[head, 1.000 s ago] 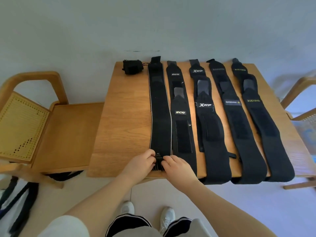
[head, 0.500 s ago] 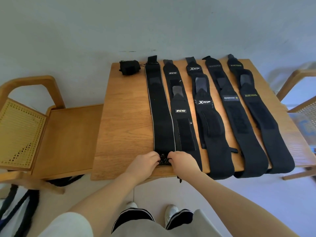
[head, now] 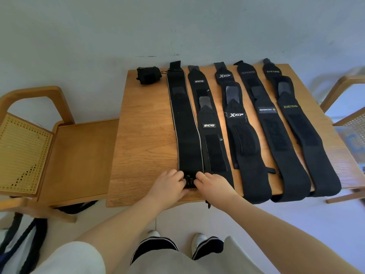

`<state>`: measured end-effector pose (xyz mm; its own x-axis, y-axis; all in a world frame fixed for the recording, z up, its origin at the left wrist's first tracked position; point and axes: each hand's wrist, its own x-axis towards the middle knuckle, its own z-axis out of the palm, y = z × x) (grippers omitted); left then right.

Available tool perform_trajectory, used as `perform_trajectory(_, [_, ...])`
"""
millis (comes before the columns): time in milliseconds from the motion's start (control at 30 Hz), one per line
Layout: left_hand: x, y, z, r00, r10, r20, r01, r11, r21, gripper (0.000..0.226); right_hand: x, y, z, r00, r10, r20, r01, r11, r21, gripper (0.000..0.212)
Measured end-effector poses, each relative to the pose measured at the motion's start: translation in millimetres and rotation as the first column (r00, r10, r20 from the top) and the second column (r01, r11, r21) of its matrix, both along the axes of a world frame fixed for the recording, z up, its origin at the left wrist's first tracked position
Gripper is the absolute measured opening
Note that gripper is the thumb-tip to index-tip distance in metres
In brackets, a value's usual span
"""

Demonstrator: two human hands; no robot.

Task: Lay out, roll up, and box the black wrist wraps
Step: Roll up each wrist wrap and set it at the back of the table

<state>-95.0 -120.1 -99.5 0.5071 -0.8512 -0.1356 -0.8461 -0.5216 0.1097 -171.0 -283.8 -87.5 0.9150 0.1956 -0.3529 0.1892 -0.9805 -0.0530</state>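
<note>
Fingers [head: 180, 177] of both hands pinching plain wrap's [head: 185, 123] rolled end, neighbours labelled IIACYO, XTEP, XUEYING

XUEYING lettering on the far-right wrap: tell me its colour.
Yellow-green, on the black XUEYING wrap; the head view shows it clearly.

Soft, even daylight (wide-angle bowing at edges), sharp focus

Probably a home: wooden table [head: 142, 135], cane-backed chair [head: 25, 153].
</note>
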Motion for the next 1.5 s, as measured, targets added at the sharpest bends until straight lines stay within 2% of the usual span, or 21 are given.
perform_trajectory(33, [-1.4, 2.6, 0.0, 0.999, -0.023, 0.031, 0.023, 1.0, 0.008, 0.044, -0.1, -0.5, -1.2, 1.0, 0.01, -0.012, -0.01, 1.0, -0.011, 0.045])
perform_trajectory(100, [-5.1, 4.6, 0.5, 0.999, -0.014, 0.029, 0.013, 0.999, 0.032, 0.046, 1.8, 2.5, 1.3, 0.996, -0.076, -0.04, 0.077, 0.997, 0.022, 0.045])
perform_trajectory(167, [-6.9, 1.3, 1.3, 0.999, 0.037, -0.03, -0.037, 0.999, 0.004, 0.039, 8.1, 4.8, -2.0, 0.982, -0.184, -0.047, 0.187, 0.98, 0.069, 0.042])
perform_trajectory(267, [-3.0, -5.1, 3.9, 0.989, 0.12, -0.092, -0.126, 0.99, -0.06, 0.034, 17.4, 4.7, 1.0, 0.93, -0.329, -0.166, 0.354, 0.922, 0.158, 0.035])
perform_trajectory(367, [2.6, -4.2, 7.6, 0.97, 0.143, -0.199, -0.151, 0.988, -0.026, 0.035, 22.8, -2.8, 2.2, 0.9, -0.356, -0.251, 0.412, 0.884, 0.223, 0.029])
perform_trajectory(467, [5.9, -3.4, 9.0, 0.948, 0.193, -0.252, -0.2, 0.98, -0.004, 0.029, 28.2, -4.1, 2.4, 0.825, -0.479, -0.299, 0.559, 0.769, 0.312, 0.024])
perform_trajectory(533, [7.0, -6.3, 11.5, 0.927, 0.257, -0.274, -0.272, 0.962, -0.019, 0.02, 32.0, -1.0, 3.9, 0.774, -0.568, -0.279, 0.633, 0.701, 0.329, 0.019])
perform_trajectory(567, [7.4, -8.6, 12.3, 0.921, 0.275, -0.276, -0.295, 0.955, -0.034, 0.019, 33.0, 1.8, 4.7, 0.769, -0.589, -0.246, 0.639, 0.705, 0.309, 0.017])
perform_trajectory(633, [8.3, -12.3, 12.6, 0.925, 0.29, -0.244, -0.319, 0.943, -0.092, 0.02, 30.9, 9.3, 5.6, 0.812, -0.569, -0.129, 0.582, 0.776, 0.242, 0.016])
perform_trajectory(733, [5.8, -13.6, 8.5, 0.948, 0.283, -0.145, -0.306, 0.936, -0.173, 0.024, 22.6, 13.2, 2.4, 0.915, -0.4, 0.043, 0.391, 0.909, 0.142, 0.021])
perform_trajectory(833, [2.9, -10.8, 3.0, 0.968, 0.237, -0.082, -0.246, 0.959, -0.139, 0.025, 17.2, 7.8, -0.1, 0.972, -0.219, 0.085, 0.211, 0.974, 0.086, 0.027])
perform_trajectory(900, [3.1, -7.0, 3.5, 0.986, 0.163, -0.046, -0.167, 0.98, -0.109, 0.023, 12.3, 4.2, -3.1, 0.991, -0.101, 0.094, 0.096, 0.994, 0.056, 0.03])
perform_trajectory(967, [2.9, 0.6, -3.5, 0.998, 0.062, 0.019, -0.06, 0.993, -0.106, 0.032, 6.8, 2.2, -8.5, 0.997, -0.006, 0.075, 0.006, 1.0, 0.001, 0.031])
perform_trajectory(1067, [-0.2, 10.3, -12.6, 0.999, -0.006, 0.045, 0.013, 0.988, -0.155, 0.036, 3.8, 4.6, -6.9, 0.998, -0.041, 0.048, 0.041, 0.999, -0.011, 0.027])
perform_trajectory(1167, [-1.9, 12.8, -17.7, 0.996, -0.029, 0.084, 0.046, 0.976, -0.215, 0.016, 7.2, 5.9, -5.2, 0.998, -0.069, 0.009, 0.069, 0.998, 0.014, 0.029])
perform_trajectory(1267, [-0.2, 11.5, -16.6, 0.999, 0.004, 0.036, 0.003, 0.982, -0.188, 0.028, 19.7, 3.8, -1.2, 0.995, -0.097, -0.02, 0.098, 0.991, 0.094, 0.029])
perform_trajectory(1367, [-0.7, 4.4, -3.0, 0.998, 0.047, -0.039, -0.052, 0.99, -0.134, 0.04, 29.4, -3.0, 2.1, 0.951, -0.302, -0.066, 0.308, 0.909, 0.279, 0.021])
perform_trajectory(1400, [0.1, 1.1, -0.2, 0.996, 0.058, -0.071, -0.065, 0.993, -0.096, 0.038, 32.9, -4.6, 1.8, 0.942, -0.33, -0.06, 0.333, 0.898, 0.287, 0.018])
perform_trajectory(1467, [1.4, -4.3, 0.1, 0.991, 0.12, -0.059, -0.126, 0.985, -0.116, 0.035, 35.9, -0.3, 7.0, 0.913, -0.397, -0.091, 0.406, 0.87, 0.281, 0.014])
perform_trajectory(1500, [1.6, -6.3, -0.6, 0.985, 0.166, -0.051, -0.171, 0.977, -0.127, 0.034, 36.3, 2.7, 6.2, 0.918, -0.395, -0.045, 0.393, 0.887, 0.241, 0.016])
